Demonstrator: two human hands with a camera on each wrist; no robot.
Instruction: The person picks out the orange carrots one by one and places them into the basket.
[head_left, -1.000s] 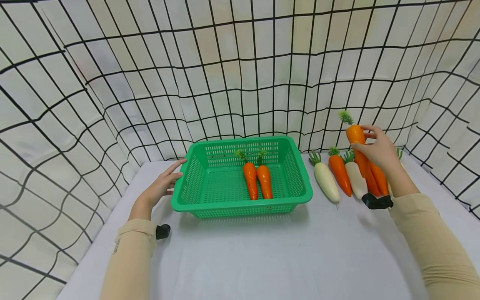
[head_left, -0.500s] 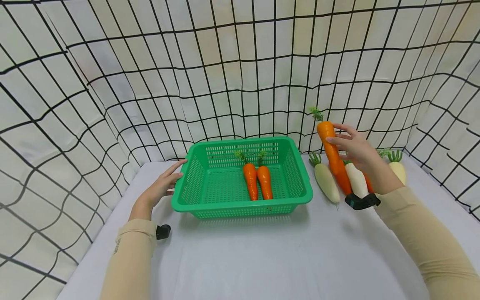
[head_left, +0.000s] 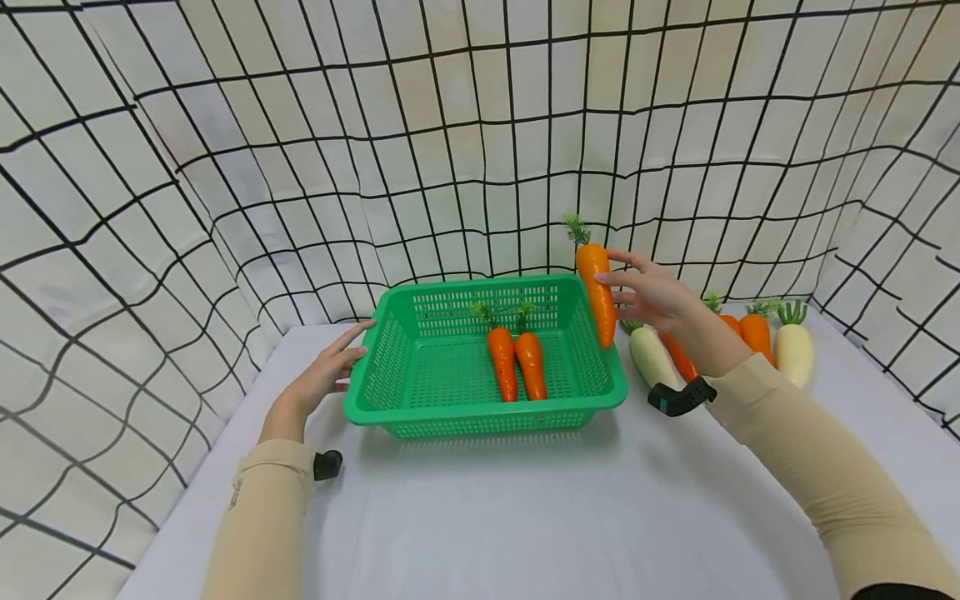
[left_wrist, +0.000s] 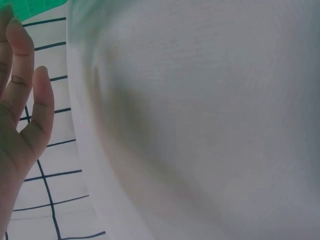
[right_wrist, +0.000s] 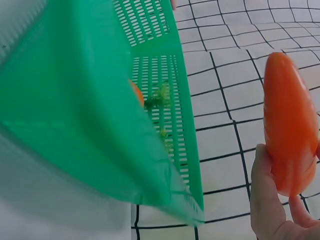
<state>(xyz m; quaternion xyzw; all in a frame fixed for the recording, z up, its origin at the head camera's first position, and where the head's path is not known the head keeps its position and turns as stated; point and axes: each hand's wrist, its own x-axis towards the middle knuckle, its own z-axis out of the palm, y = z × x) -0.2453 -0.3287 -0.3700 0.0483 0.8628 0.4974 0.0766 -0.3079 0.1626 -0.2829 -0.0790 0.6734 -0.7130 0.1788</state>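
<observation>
My right hand [head_left: 652, 293] pinches an orange carrot [head_left: 597, 292] with a green leafy top, held over the right rim of a green plastic basket [head_left: 480, 421]. In the right wrist view the carrot [right_wrist: 290, 120] points tip-up between thumb and fingers, beside the basket wall [right_wrist: 75, 100]. Two carrots lie side by side in the basket, a left one [head_left: 501, 362] and a right one [head_left: 529, 367]. My left hand [head_left: 318, 379] has its fingers extended, fingertips at the basket's left rim. The left wrist view shows that hand [left_wrist: 22, 115] with loosely bent fingers.
Right of the basket, a white radish [head_left: 652, 358], a carrot [head_left: 756, 333] and another white radish [head_left: 793, 350] lie in a row, with others partly behind my right arm. A black grid on white cloth [head_left: 480, 150] stands behind the white table [head_left: 480, 517].
My right hand has lifted the carrot from the row and carried it left to the basket's right rim. The left hand and the basket stay in place.
</observation>
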